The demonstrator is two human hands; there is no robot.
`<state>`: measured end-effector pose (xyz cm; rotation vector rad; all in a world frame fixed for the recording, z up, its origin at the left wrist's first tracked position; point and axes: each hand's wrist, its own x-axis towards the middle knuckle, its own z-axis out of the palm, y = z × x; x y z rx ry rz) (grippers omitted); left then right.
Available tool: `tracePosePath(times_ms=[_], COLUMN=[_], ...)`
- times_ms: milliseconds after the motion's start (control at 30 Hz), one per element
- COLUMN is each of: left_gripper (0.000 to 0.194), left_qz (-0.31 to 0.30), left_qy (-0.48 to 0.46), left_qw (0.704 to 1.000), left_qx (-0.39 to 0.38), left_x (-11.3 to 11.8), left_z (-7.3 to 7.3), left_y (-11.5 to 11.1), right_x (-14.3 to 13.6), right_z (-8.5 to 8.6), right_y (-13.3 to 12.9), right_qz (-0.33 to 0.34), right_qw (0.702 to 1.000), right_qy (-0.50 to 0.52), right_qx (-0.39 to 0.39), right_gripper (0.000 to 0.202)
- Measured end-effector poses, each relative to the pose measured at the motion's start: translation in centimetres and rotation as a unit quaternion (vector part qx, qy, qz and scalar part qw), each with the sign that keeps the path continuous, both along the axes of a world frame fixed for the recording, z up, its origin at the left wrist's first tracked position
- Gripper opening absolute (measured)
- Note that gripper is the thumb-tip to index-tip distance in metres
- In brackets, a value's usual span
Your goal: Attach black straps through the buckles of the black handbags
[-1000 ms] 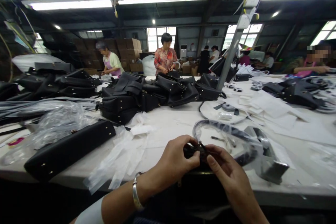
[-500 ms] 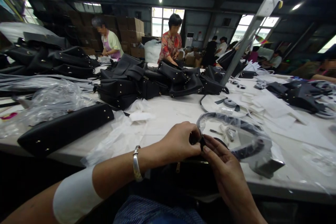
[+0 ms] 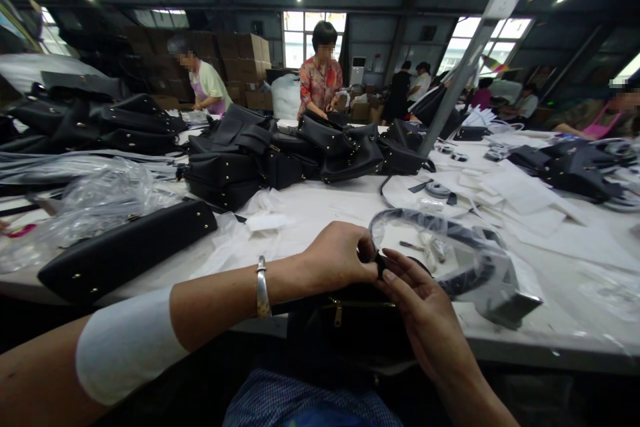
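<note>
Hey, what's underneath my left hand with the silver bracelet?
Below your left hand, a black bag shows its gold-coloured zipper pull. Whatever the hand itself covers can't be seen.

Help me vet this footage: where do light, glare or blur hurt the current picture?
Head view: the middle window washes out; the head view's black zippered bag sinks into shadow; in the head view, clear plastic wrapping at left glints, and the dark piece at the fingertips is indistinct.

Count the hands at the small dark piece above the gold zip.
2: the left hand at the dark piece's left, the right hand at its right. No third hand shows there.
</note>
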<state>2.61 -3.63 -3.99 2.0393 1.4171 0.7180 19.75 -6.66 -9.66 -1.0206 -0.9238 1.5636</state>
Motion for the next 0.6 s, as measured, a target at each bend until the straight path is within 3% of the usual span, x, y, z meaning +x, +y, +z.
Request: tracePosePath(times_ms=[167,433,600], left_gripper=[0.013,0.019,0.016], left_qz=[0.02,-0.015,-0.012], left_qy=[-0.03,-0.011,0.045], left_qw=[0.999,0.996,0.998], left_qx=[0.002,-0.088,-0.045], left_x=[0.0,-0.8,-0.4], left_z=[-0.5,0.2,0.5], left_y=[-0.2,0.7,0.9], right_x=[0.2,0.2,0.1], right_z=[0.2,0.1,0.0], right_y=[0.3,0.2,0.3], right_qz=[0.0,0.028,0.02], right_qw=[1.0,0.999,1.0], right_qy=[0.004,0.017,0.015], right_qx=[0.001,-0.021,-0.005], right_gripper=[0.045,0.044,0.046])
